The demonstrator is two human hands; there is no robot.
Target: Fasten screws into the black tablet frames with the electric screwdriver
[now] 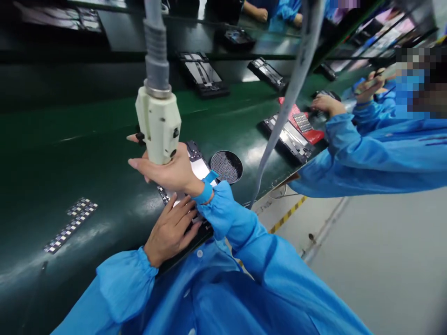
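Observation:
My right hand [183, 174] is raised over a black-framed electronic device [198, 166] with a silvery middle. A cream-coloured nozzle head [157, 123] on a grey flexible hose hangs in front of this hand and hides most of its fingers. Two fingertips stick out on the left, near a small black piece [140, 137]; whether they hold it I cannot tell. My left hand [171, 232] lies with fingers spread over the near part of the device. Just right of the device sits a round dish [226, 166] with small dark bits in it.
Strips of small parts [71, 225] lie on the green work surface [115, 186] at left. Similar devices [202, 74] rest farther back. A grey cable [289, 107] hangs at right. Beside me, a co-worker's hand [328, 103] is near a red pack [312, 135].

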